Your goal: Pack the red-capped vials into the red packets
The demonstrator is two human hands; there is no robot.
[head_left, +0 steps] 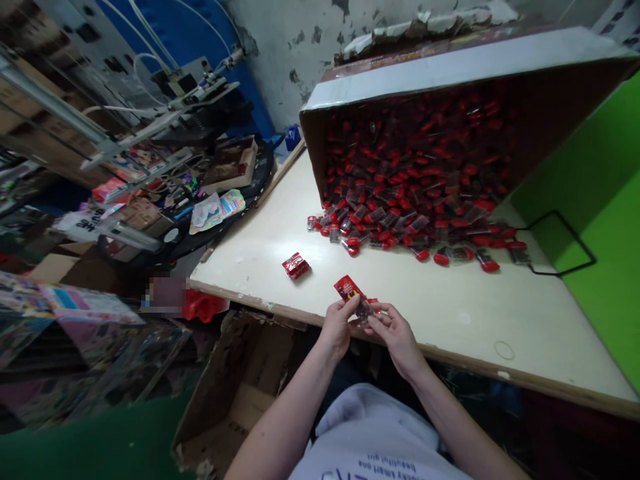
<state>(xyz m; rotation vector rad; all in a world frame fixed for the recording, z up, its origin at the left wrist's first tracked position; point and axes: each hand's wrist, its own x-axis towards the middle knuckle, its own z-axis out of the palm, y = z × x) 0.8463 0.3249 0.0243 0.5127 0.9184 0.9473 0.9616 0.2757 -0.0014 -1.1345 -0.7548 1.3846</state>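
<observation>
My left hand (339,327) pinches a small red printed packet (347,287) between thumb and fingers, just above the table's front edge. The packet's lower part is clear with something dark inside. Close beside it, my right hand (397,335) closes its fingertips on the packet's lower right end, where another bit of red shows; whether this is a second packet I cannot tell. A short stack of red packets (296,265) lies on the table to the left of my hands. Beyond them, many clear-wrapped pieces with red ends (390,223) spill onto the table.
A large cardboard box (450,63) lies on its side, opening towards me. A black wire frame (565,273) stands by the green panel (595,200). A rubber band (504,350) rests at right. An open carton (260,400) stands below; a machine (165,153) is at left.
</observation>
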